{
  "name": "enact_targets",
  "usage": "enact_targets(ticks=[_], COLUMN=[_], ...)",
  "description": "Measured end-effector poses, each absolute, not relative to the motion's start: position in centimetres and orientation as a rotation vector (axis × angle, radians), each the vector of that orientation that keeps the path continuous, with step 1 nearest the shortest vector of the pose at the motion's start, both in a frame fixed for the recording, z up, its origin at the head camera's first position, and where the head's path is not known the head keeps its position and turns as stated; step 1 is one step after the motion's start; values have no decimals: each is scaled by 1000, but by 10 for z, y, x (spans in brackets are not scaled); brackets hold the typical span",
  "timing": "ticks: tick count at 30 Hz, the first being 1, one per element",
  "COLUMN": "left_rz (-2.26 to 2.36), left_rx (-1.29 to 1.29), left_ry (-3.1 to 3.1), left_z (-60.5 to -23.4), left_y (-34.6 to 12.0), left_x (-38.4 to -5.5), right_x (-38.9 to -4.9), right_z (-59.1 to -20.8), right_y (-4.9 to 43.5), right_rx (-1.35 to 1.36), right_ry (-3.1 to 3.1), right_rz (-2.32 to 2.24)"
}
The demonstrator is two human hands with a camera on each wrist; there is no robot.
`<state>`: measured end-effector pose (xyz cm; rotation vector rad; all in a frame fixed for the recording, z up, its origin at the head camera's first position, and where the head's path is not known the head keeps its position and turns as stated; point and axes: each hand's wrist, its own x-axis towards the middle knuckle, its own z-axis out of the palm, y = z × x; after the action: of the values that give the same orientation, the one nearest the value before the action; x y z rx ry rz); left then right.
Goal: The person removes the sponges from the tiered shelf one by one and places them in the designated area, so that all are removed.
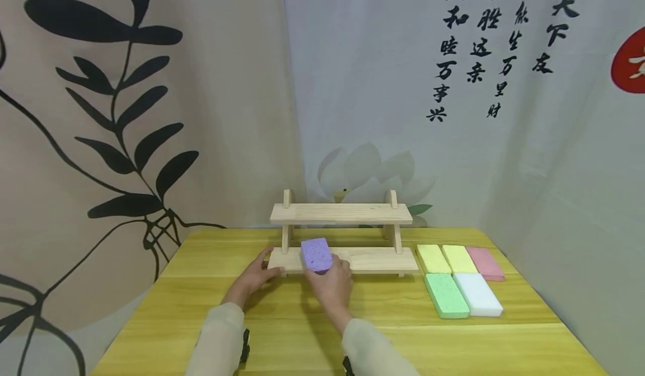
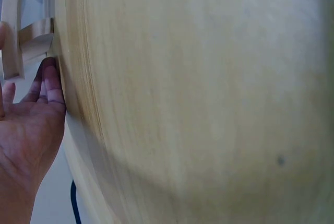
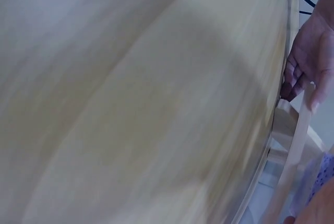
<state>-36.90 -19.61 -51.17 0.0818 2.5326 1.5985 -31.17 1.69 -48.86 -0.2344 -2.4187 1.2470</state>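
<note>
My right hand (image 1: 333,286) holds a purple sponge (image 1: 316,254) block by its lower right side. It stands tilted at the left half of the lower shelf of a small two-tier wooden rack (image 1: 378,259); whether it touches the board is unclear. At the rack's left end, my left hand (image 1: 256,276) grips the lower board, thumb along the front edge and fingers around the side. In the left wrist view, the palm of my left hand (image 2: 31,125) shows beside the rack board (image 2: 11,25). Only a corner of the sponge (image 3: 324,174) appears in the right wrist view.
Right of the rack lie two yellow sponges (image 1: 434,259), a pink sponge (image 1: 486,263), a green sponge (image 1: 446,296) and a white sponge (image 1: 477,294) on the wooden table (image 1: 524,339). A printed curtain (image 1: 242,113) hangs behind the table.
</note>
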Motion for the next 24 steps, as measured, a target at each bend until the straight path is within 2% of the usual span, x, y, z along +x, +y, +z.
enact_targets(ticks=[24], left_rz=[1603], left_rx=[77], left_ry=[2513], left_z=[-514], left_y=[-196], left_x=[-372], right_x=[-309], right_z=[-488], right_y=[93], right_rx=[-78], right_ry=[-2502], right_rz=[1251])
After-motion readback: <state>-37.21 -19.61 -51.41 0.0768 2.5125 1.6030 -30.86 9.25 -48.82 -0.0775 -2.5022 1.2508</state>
